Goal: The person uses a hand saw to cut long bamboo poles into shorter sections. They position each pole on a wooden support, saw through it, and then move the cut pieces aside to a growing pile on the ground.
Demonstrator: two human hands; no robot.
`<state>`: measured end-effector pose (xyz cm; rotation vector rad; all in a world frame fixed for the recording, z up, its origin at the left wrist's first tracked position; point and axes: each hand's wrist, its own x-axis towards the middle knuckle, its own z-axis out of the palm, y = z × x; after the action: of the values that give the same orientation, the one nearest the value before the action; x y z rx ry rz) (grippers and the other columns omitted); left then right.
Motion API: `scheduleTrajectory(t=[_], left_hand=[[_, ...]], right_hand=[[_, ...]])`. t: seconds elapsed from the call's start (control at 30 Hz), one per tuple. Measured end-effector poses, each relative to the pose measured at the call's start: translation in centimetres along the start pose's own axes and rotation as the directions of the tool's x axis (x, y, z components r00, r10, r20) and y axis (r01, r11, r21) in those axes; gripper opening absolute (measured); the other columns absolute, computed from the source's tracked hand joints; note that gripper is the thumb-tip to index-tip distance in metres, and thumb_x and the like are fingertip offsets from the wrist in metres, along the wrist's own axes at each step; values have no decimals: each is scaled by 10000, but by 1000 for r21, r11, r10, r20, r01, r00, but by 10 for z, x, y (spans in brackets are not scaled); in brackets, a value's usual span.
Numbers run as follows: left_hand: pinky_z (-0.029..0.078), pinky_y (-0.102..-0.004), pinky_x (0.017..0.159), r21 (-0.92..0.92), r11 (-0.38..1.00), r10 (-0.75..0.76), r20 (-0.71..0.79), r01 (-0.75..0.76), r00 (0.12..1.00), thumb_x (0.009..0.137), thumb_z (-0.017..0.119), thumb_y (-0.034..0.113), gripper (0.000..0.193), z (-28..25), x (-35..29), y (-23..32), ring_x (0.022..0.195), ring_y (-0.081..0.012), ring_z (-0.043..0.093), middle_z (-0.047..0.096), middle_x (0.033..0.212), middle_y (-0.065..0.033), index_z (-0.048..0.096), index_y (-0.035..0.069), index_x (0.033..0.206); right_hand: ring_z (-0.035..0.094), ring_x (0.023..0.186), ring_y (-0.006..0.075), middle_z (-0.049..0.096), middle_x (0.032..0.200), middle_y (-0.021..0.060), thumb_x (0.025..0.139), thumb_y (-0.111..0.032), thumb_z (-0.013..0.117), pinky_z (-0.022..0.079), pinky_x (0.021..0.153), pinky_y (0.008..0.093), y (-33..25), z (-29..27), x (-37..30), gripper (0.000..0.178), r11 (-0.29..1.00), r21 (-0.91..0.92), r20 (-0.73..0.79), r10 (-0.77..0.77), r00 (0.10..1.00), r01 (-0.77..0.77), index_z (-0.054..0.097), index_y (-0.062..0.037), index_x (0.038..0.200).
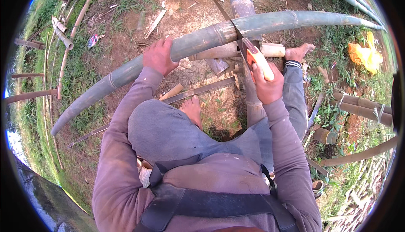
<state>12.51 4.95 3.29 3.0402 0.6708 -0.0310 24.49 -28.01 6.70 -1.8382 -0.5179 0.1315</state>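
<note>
At left, the near end of the long green bamboo pole [196, 43] slants down toward the grass; the pole spans the scene, curving up to the far right. Farther along, the left hand [160, 57] is clasped over the pole's top, fingers curled round it, apparently to steady it. At centre, the pole crosses over a thick log [241, 3] and a shorter bamboo piece [215, 51]. The saw [258, 59] lies there with its blade across the pole; how deep any cut runs cannot be told. Just right, the right hand [270, 82] is closed around the orange saw handle. Sawing across the pole is judged to be the step in hand. The next move calls for level strokes along one line, with the left hand bearing down firmly, well apart from the blade. Farther right lies a yellow bag [366, 55].
</note>
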Motion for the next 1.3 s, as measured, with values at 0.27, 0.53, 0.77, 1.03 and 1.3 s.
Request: scheduleTrajectory(t=[0.27,0.53,0.77,1.03,1.3], left_hand=[[462,-512,1107,-105,994,44,170,-26,985,688,912,446,880,-31,10,-8,1308,-371,598,627,1355,-179,505,68,1370],[536,-498,994,-128,991,48,161,-27,986,677,906,459,846,-15,10,-16,1128,-399,685,687,1218,-191,529,68,1326],[527,-507,1012,-102,995,32,151,-17,988,701,898,423,799,-28,-5,-13,1167,-392,672,675,1227,-176,542,106,1343],[526,-510,1004,-126,992,42,116,-28,992,701,897,399,755,-17,-3,-13,1186,-366,661,665,1240,-146,557,114,1312],[536,-507,987,-174,984,49,128,-26,991,705,887,372,744,-25,3,-17,1172,-384,664,673,1211,-169,560,99,1316]], right_hand=[[580,722,86,636,822,18,978,-158,761,500,660,286,34,22,16,180,994,-32,-70,-103,992,100,670,-5,1005],[594,710,103,632,805,44,1028,-251,723,485,619,289,11,16,11,289,990,143,76,7,997,-18,625,3,1125],[598,650,169,655,773,120,1034,-277,705,478,604,364,-42,9,25,317,990,-114,24,-83,996,85,638,32,1015],[619,685,86,702,855,56,1054,-179,632,505,635,261,-62,-106,-99,214,990,-47,182,142,973,-136,623,28,1105],[592,727,181,630,764,107,1013,-197,707,485,669,365,22,37,64,251,1000,-19,34,2,999,-2,641,44,1004]])
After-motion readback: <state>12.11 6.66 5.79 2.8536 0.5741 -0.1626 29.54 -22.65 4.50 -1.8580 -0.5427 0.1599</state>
